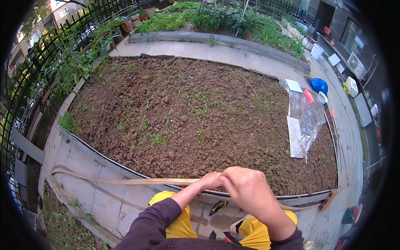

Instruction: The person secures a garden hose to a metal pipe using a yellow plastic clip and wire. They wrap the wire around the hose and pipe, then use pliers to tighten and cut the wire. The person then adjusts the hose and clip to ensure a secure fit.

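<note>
the left hand [211, 181] is closed round a long pale pole [137, 181], which lies across the view just outside the near edge of the soil bed [187, 112] and meets a brown block-shaped piece [328, 201] at its right end. the right hand [246, 182] is curled into a fist just beside the left, partly overlapping it in view; its palm side is hidden, so i cannot tell if it grips the pole too.

on the bed's right side a clear plastic sheet [306, 110] bears two pale boards [295, 136] and a red item [308, 96]. a small white tub [322, 97] sits at the sheet's edge, near a blue bundle [319, 85]; any lettering on these is too small to read. farther up the path stands a white bucket [316, 51], its contents too small to tell, and a white container with yellow beside it [352, 87] is over to the right. a dark and red bucket [352, 214] is cut by the lower right rim. at upper left, reddish pots [128, 26] are partly screened by leaves. beyond the bed, a raised planter [216, 40] holds dense green plants [225, 18]. below the hands, a black and yellow object [218, 207] lies on the paving [104, 200], between the yellow trouser legs [179, 223]
</note>
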`<act>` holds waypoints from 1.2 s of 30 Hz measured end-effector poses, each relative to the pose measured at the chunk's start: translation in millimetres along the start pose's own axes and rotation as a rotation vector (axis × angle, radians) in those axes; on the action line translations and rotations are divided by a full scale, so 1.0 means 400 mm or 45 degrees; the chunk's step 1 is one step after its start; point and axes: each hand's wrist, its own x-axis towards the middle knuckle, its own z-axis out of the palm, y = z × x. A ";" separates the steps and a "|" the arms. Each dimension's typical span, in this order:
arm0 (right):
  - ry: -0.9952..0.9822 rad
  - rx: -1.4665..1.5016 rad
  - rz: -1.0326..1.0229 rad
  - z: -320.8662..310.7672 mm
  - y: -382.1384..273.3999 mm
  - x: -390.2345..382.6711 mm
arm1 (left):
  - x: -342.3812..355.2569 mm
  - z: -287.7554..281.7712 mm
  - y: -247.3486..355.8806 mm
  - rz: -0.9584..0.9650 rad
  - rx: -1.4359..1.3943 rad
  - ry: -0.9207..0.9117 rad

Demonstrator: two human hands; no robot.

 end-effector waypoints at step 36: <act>0.950 1.759 1.086 0.605 0.401 -0.289 | 0.023 0.004 0.055 0.036 -0.033 -0.026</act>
